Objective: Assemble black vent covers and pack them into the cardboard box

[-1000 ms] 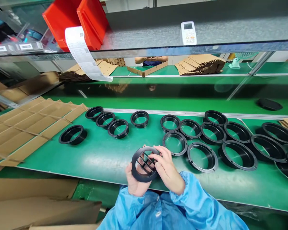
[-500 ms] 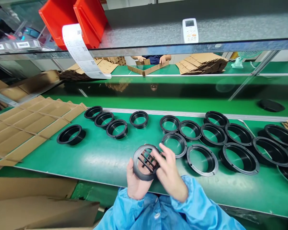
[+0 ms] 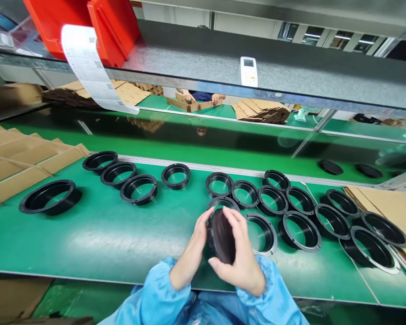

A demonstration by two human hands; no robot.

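Observation:
Both of my hands hold one round black plastic part (image 3: pixel 221 236) just above the near edge of the green bench (image 3: pixel 122 239). It is blurred by motion and turned nearly edge-on. My left hand (image 3: pixel 193 250) cups its left side, fingers curled over the rim. Over its right side and bottom my right hand (image 3: pixel 241 259) is wrapped. Several black flanged rings (image 3: pixel 297 230) lie on the mat just behind and to the right of my hands; the nearest ring (image 3: pixel 264 234) is partly hidden by my right hand.
More black rings (image 3: pixel 138 189) stand in a row at the left, with one apart (image 3: pixel 47 196) at the far left. Flat cardboard sheets (image 3: pixel 16 155) lie left and right (image 3: pixel 389 205). Red bins (image 3: pixel 111 27) sit on the shelf above. Across the line, another person's hands (image 3: pixel 199 96) handle cardboard.
The view swung left and tilted up. The black part, earlier held face-on showing its grille slats, has been turned in my hands to nearly edge-on, and my right hand now wraps it.

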